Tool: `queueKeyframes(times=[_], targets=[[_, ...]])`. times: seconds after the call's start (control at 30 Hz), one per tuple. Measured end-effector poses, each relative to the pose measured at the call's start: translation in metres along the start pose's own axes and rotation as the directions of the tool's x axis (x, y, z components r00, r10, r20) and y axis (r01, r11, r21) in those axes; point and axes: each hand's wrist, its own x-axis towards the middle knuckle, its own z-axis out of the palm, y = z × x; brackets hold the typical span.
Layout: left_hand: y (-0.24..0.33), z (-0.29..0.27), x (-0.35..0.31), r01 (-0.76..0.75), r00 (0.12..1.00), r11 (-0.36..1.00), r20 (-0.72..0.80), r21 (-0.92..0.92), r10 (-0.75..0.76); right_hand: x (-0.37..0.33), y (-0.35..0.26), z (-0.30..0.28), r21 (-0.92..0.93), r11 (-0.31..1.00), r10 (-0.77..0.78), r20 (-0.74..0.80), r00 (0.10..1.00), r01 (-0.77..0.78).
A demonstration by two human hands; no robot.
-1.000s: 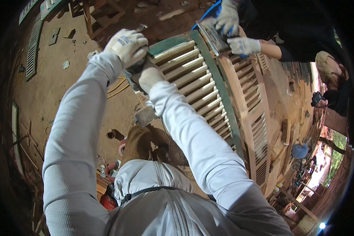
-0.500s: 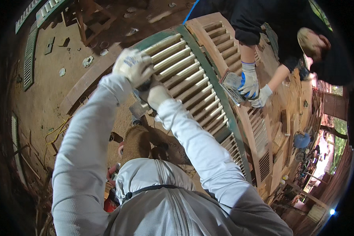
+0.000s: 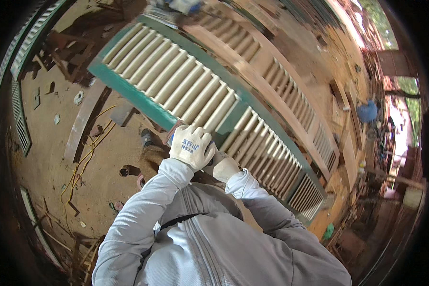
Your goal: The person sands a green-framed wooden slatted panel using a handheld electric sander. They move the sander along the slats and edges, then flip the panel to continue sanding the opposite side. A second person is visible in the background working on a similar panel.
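Both my gloved hands are closed around a handheld sander (image 3: 174, 127) whose body is mostly hidden. My left hand (image 3: 191, 145), in a white glove with blue print, lies over its top. My right hand (image 3: 221, 168) grips it from the right, lower and closer to my body. The sander's reddish-brown edge meets the near green side rail of a louvered shutter (image 3: 152, 106). Pale, bare-looking slats fill the shutter's green frame, with a cross rail just beyond my hands. It slants from upper left to lower right.
An unpainted wooden shutter (image 3: 252, 71) lies beyond mine. At the top edge a co-worker's gloved hand (image 3: 185, 5) is blurred beside a tool. Yellow cord (image 3: 83, 164) and a long board (image 3: 83, 121) are on the dirt floor at left. Green shutters (image 3: 38, 40) stand at upper left.
My view has turned, and the green shutter shows more fully. My hands have moved with the sander to its near side rail. The co-worker's hands now appear at the top edge.
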Motion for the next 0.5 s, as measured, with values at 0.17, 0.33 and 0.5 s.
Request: queueKeyframes(times=[0.17,0.33,0.5], targets=[[0.048,0.027,-0.011,-0.057,0.995,0.996,0.073,-0.073,0.062,-0.050,0.049,0.017,-0.002,0.999,-0.043,-0.105,0.993,0.043],[0.038,0.022,-0.010,-0.099,0.994,0.993,0.041,-0.061,0.102,-0.046,0.014,-0.004,0.043,0.998,0.039,-0.023,0.999,-0.038],[-0.017,-0.004,0.001,-0.082,0.997,0.996,-0.017,-0.024,0.082,-0.002,-0.036,-0.012,0.172,0.984,-0.032,-0.034,0.999,0.037]])
